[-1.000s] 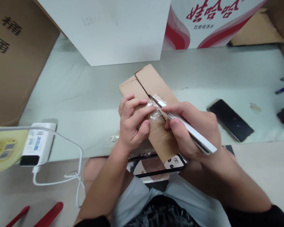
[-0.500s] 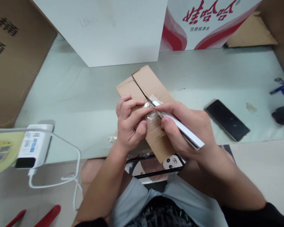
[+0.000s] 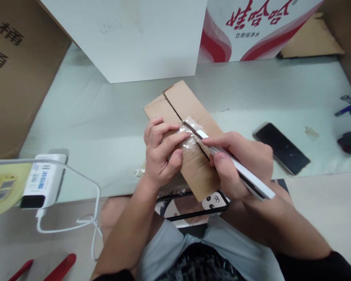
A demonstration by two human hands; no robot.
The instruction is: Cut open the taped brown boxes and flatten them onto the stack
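A small brown cardboard box (image 3: 190, 99) lies at an angle in front of me, with a dark seam running down its top. Crumpled clear tape (image 3: 188, 143) crosses that seam near the middle. My left hand (image 3: 162, 150) grips the box's left side, its curled fingers pressing on the top beside the tape. In my right hand (image 3: 242, 164) is a white utility knife (image 3: 254, 182), held like a pen. Its blade (image 3: 190, 127) extends over the seam at the tape; whether the tip is inside the gap I cannot tell.
A black phone (image 3: 282, 148) lies on the pale cloth to the right. Left, a white power bank (image 3: 46, 179) trails a white cable (image 3: 97, 207). A white carton (image 3: 152, 43) and a red-and-white carton (image 3: 216, 43) stand behind. Below the box, a dark-framed panda picture (image 3: 187, 208) rests over my lap.
My right hand has drawn the knife back down and right, showing more of the blade along the seam. My left hand and the box stay almost in place.
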